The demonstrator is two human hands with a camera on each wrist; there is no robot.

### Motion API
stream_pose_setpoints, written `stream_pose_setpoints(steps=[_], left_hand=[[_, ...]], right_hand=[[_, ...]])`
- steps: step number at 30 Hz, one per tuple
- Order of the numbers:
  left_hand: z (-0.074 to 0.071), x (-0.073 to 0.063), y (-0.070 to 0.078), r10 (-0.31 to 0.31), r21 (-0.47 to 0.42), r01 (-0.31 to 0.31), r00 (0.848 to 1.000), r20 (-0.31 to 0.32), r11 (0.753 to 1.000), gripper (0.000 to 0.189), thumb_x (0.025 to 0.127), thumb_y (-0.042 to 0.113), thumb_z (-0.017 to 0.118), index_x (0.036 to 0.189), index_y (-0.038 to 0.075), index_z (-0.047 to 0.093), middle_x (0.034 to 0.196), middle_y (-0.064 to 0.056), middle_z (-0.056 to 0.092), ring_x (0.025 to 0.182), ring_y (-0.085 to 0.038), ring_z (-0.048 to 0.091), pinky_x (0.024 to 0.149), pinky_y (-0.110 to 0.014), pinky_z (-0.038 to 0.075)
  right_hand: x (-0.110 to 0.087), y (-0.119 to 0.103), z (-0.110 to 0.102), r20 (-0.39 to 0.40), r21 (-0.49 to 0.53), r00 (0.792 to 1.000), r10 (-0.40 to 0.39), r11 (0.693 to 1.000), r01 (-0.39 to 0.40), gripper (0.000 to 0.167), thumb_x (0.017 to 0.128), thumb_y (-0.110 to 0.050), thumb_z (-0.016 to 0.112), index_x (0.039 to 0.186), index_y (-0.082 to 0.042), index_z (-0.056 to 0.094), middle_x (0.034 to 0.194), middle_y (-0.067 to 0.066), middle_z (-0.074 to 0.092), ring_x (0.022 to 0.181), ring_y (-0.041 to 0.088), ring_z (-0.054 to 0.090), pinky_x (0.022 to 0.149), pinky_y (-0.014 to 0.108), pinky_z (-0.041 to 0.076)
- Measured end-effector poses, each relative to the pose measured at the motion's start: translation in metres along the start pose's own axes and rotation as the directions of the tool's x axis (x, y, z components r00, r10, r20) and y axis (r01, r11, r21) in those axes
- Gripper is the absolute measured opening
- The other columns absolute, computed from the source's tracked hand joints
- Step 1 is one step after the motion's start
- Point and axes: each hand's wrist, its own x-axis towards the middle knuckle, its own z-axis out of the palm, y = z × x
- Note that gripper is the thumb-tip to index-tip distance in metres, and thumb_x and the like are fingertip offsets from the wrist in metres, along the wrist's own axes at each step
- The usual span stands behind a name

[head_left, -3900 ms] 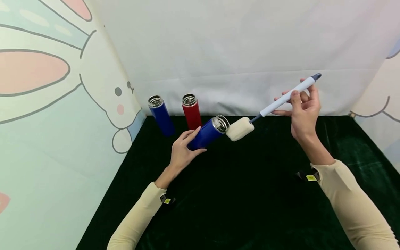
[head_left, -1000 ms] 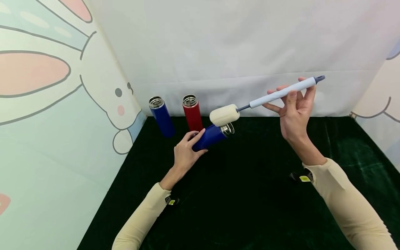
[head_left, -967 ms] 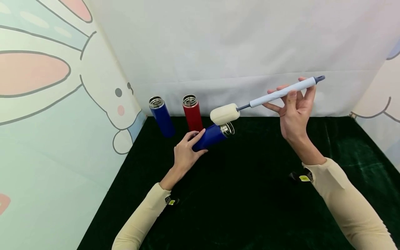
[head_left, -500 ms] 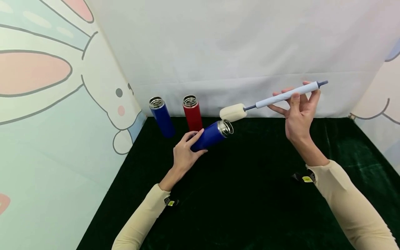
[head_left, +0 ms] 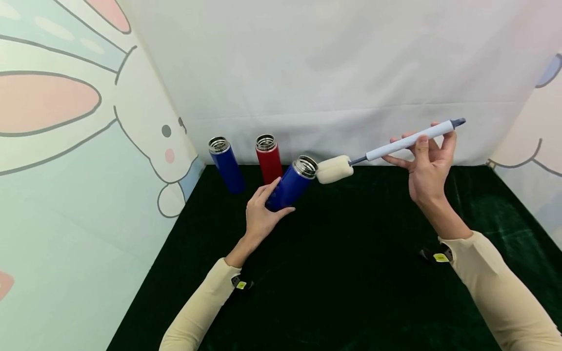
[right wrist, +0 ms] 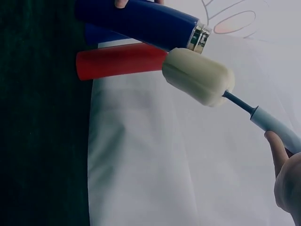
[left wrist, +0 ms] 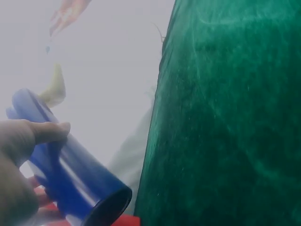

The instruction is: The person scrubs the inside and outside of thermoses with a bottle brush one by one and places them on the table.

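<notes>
My left hand (head_left: 260,214) grips a lidless blue bottle (head_left: 290,187) around its lower body. The bottle leans to the right, its steel mouth facing up and right. In my right hand (head_left: 431,170) is a sponge bottle brush, its pale blue handle (head_left: 408,141) held between thumb and fingers. The cream sponge head (head_left: 335,169) lies just right of the bottle's rim, outside the mouth. The right wrist view shows the sponge (right wrist: 200,75) overlapping the bottle (right wrist: 150,23) near its neck; whether they touch I cannot tell.
A second lidless blue bottle (head_left: 228,168) and a lidless red bottle (head_left: 269,161) stand upright at the back left of the dark green cloth (head_left: 351,273). Behind them hangs a white backdrop (head_left: 333,63), with a rabbit-patterned wall (head_left: 57,204) on the left.
The sponge moved from above the held bottle rightward and down to beside its mouth. My right hand shifted right and slightly down. The held bottle tipped more upright.
</notes>
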Motion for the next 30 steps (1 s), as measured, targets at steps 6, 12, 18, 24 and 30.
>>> stream_pose_setpoints(steps=[6,12,18,24,30], left_hand=[[0.006,0.002,-0.001,-0.221,-0.320,0.268,0.959,0.177,0.909,0.082,0.077,0.016,0.091,0.149,0.025,0.054,0.135,-0.014,0.063,0.121,-0.031,0.065,0.101,-0.051,0.055],[0.014,0.003,0.003,-0.340,-0.493,0.509,0.853,0.396,0.705,0.081,0.087,0.017,0.081,0.156,0.027,0.040,0.144,-0.012,0.057,0.125,-0.034,0.062,0.107,-0.053,0.050],[0.022,0.002,0.002,-0.335,-0.567,0.571,0.816,0.471,0.594,0.077,0.090,0.019,0.076,0.156,0.029,0.037,0.146,-0.012,0.055,0.127,-0.033,0.062,0.102,-0.048,0.053],[0.028,0.000,0.001,-0.359,-0.614,0.674,0.739,0.570,0.412,0.072,0.095,0.017,0.070,0.156,0.030,0.035,0.152,-0.012,0.050,0.135,-0.034,0.055,0.105,-0.052,0.051],[0.031,0.002,0.002,-0.340,-0.643,0.716,0.697,0.632,0.271,0.066,0.101,0.019,0.063,0.157,0.029,0.031,0.155,-0.015,0.045,0.133,-0.034,0.057,0.102,-0.050,0.052]], right_hand=[[0.001,0.000,-0.005,-0.033,0.028,0.998,0.047,0.999,-0.046,0.032,0.104,-0.008,0.051,0.134,-0.005,0.040,0.103,0.021,0.064,0.098,0.037,0.073,0.073,0.049,0.061],[-0.002,0.004,-0.013,-0.105,0.102,0.954,0.280,0.957,-0.270,0.028,0.103,-0.016,0.052,0.129,-0.013,0.040,0.113,0.017,0.061,0.107,0.031,0.072,0.081,0.049,0.060],[-0.002,0.010,-0.025,-0.144,0.202,0.822,0.551,0.830,-0.520,0.019,0.106,-0.020,0.049,0.120,-0.016,0.038,0.130,0.011,0.048,0.119,0.027,0.068,0.091,0.046,0.059],[-0.002,0.014,-0.036,-0.149,0.302,0.691,0.708,0.697,-0.650,0.020,0.107,-0.008,0.049,0.117,-0.019,0.036,0.135,0.008,0.052,0.150,0.026,0.040,0.102,0.046,0.055],[-0.001,0.020,-0.040,-0.124,0.443,0.652,0.748,0.629,-0.639,0.021,0.103,-0.002,0.053,0.118,-0.014,0.042,0.140,0.008,0.052,0.158,0.020,0.020,0.109,0.047,0.049]])
